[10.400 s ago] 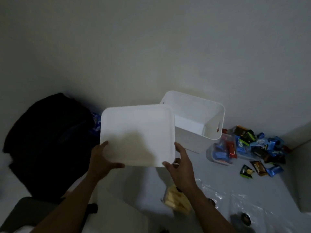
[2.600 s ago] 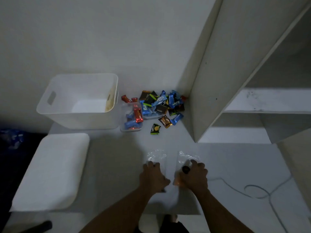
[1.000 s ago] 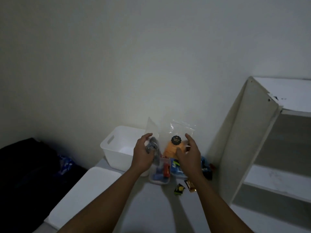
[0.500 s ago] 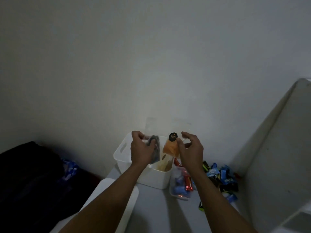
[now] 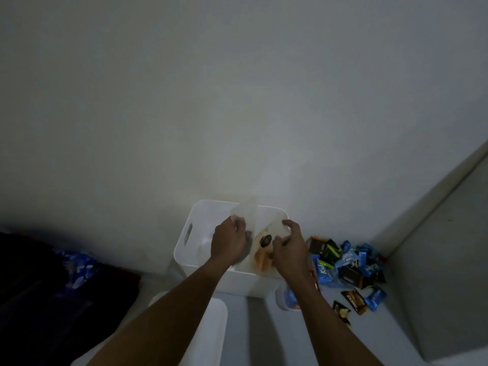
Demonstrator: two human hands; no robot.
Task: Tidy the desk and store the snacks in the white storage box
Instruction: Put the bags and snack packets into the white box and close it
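Note:
The white storage box [image 5: 194, 235] stands open against the wall on the desk. Both my hands are over its opening. My left hand [image 5: 228, 240] grips a clear bag [image 5: 245, 213] with dark contents. My right hand [image 5: 290, 247] grips a second clear bag [image 5: 262, 253] holding orange snacks and bearing a black round sticker. Both bags hang down into the box. The box's white lid [image 5: 211, 328] lies flat in front of the box, under my left forearm.
A pile of blue, black and brown wrapped snacks [image 5: 348, 265] lies to the right of the box. A small clear tub [image 5: 286, 299] of snacks sits partly behind my right wrist. A white shelf panel [image 5: 449, 260] stands at right. Dark fabric [image 5: 39, 286] fills the left.
My hands have dropped from above the box's rim down into its opening, carrying both bags with them. The view has tilted down and shifted slightly.

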